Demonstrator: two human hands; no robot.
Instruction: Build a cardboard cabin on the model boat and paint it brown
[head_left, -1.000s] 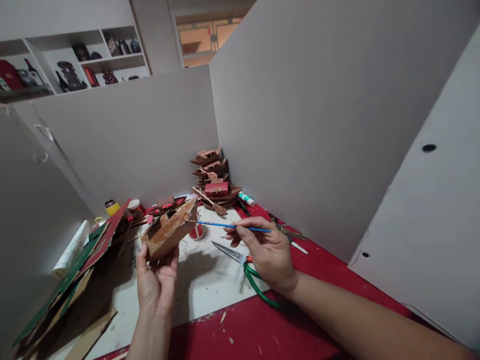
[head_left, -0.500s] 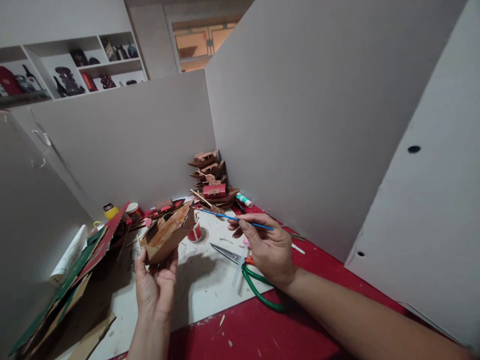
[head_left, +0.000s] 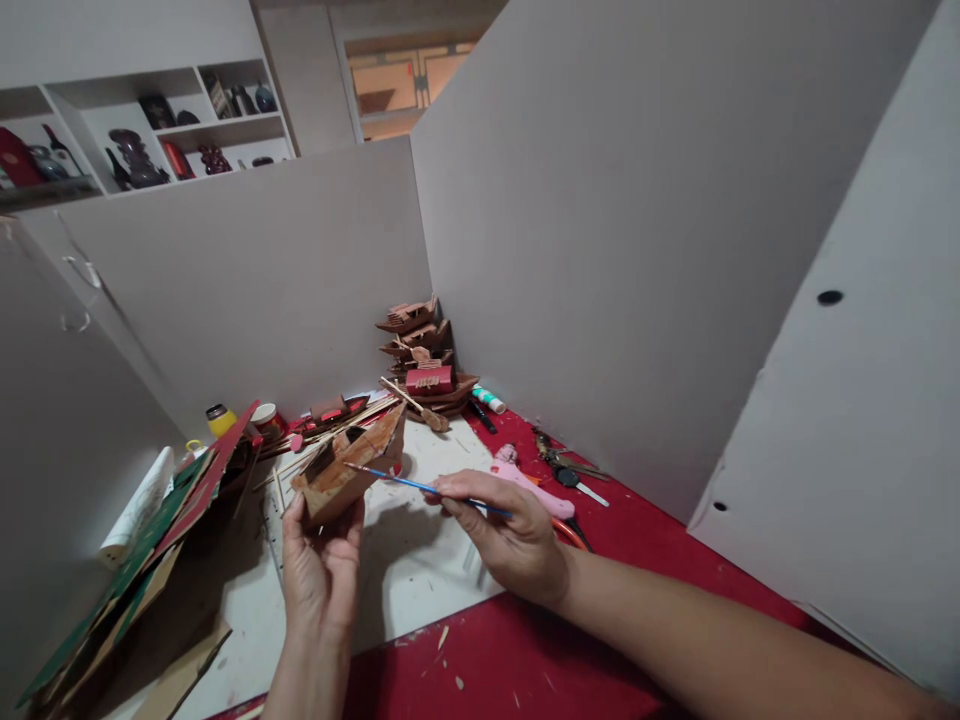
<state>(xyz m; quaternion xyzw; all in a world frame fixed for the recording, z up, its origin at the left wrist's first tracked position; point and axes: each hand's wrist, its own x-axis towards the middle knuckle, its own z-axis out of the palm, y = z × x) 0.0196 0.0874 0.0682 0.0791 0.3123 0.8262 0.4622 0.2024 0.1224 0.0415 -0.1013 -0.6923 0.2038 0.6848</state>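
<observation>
Tilted in my left hand is a cardboard model boat, gripped from below between thumb and fingers. Its top side carries reddish-brown paint, while the outer side is plain tan. My right hand pinches a thin blue paintbrush, and the brush tip meets or nearly meets the boat's painted top. Behind the boat, a red and white cup is mostly hidden. Partly covered by my right hand lies a pink glue gun.
Several finished brown model boats are stacked in the corner. Sheets of coloured cardboard lean at the left beside a white roll. Keys lie on the red tabletop, right of the white board. Grey partitions enclose the table.
My right hand has moved left and down, bringing the brush tip from the boat's pointed end to its middle. The boat has shifted slightly right. The glue gun and keys are now uncovered.
</observation>
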